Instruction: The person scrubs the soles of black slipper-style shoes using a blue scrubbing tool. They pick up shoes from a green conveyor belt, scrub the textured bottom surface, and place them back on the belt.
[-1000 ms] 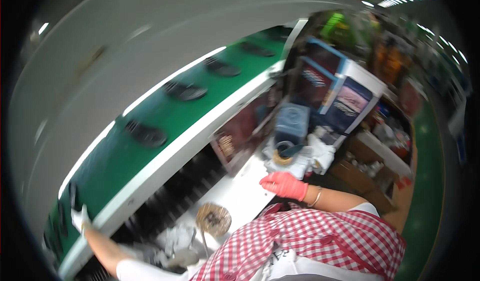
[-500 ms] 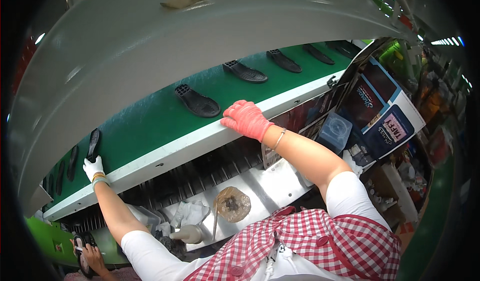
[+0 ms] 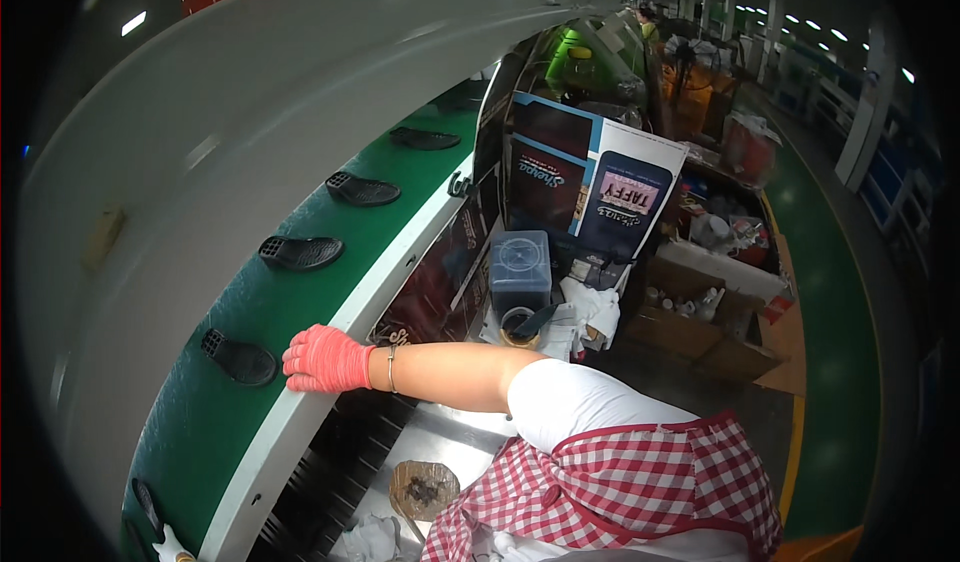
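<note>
My right hand (image 3: 328, 359), in a pinkish-red glove, lies over the white rail (image 3: 372, 304) at the belt's near side, its fingers curled against it. Just left of those fingers, a black shoe sole (image 3: 240, 358) with a gridded heel lies on the green conveyor belt (image 3: 330, 230). Down in the lower left corner, my white-gloved left hand (image 3: 172, 545) is partly cut off by the frame edge. It pinches the near end of a narrow-looking black shoe sole (image 3: 147, 504), which stands tilted above the belt.
More soles, such as this sole (image 3: 300, 253), lie spaced along the belt under a grey curved hood (image 3: 180, 162). Right of the rail stand a blue-tinted plastic container (image 3: 520, 267) and a printed cardboard panel (image 3: 600, 177). A brown round dish (image 3: 425, 489) sits on the metal shelf below.
My view has swung to the right, so the belt and both hands appear further left. The left hand still has the sole; the right still rests on the rail.
</note>
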`<state>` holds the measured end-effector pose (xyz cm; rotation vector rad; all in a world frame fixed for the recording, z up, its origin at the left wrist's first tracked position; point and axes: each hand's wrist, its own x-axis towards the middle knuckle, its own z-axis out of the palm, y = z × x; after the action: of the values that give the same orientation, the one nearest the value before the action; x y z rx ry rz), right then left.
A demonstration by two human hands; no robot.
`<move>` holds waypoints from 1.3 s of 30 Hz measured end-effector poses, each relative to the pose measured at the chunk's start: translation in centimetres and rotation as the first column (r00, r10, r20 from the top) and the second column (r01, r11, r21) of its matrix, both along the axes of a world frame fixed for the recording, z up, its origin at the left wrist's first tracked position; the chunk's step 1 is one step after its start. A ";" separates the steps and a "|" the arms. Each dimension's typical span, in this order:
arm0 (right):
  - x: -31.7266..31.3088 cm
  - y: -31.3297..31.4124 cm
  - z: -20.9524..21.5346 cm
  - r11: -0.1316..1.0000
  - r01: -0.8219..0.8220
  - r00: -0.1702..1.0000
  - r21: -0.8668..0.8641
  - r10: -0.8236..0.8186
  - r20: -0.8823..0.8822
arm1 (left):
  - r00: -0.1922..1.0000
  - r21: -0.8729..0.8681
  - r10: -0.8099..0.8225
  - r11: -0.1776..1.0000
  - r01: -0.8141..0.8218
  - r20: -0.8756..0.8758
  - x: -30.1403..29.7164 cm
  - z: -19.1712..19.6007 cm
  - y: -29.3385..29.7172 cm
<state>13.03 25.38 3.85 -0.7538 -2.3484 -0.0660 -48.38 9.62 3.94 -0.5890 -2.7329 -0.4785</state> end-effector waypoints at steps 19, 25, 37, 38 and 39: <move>2.8 -8.4 -1.5 0.978 -0.166 0.843 0.127 0.207 -0.496 | 0.466 0.950 -0.881 0.212 0.228 0.084 22.8 -2.5 -6.8; 16.6 -21.5 -7.4 0.888 -0.338 0.904 -0.311 0.214 -0.371 | 0.029 0.941 -0.956 0.294 0.167 0.293 47.1 -4.6 -16.1; 34.9 -23.9 -15.7 0.292 -0.041 0.212 -0.955 -0.932 -0.294 | 0.084 0.644 -0.783 0.562 0.519 0.616 59.0 -21.3 -18.6; 35.3 -23.7 -15.8 0.304 -0.063 0.192 -0.950 -0.931 -0.311 | 0.015 0.657 -0.740 0.606 0.448 0.672 58.8 -21.5 -18.5; 35.6 -23.1 -16.5 0.318 -0.079 0.182 -0.945 -0.927 -0.328 | -0.056 0.662 -0.697 0.649 0.374 0.715 58.8 -21.3 -18.3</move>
<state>48.66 2.26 -12.66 -1.5617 -0.6690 1.0588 10.47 -8.63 -17.38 -1.9489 -3.1119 -2.0908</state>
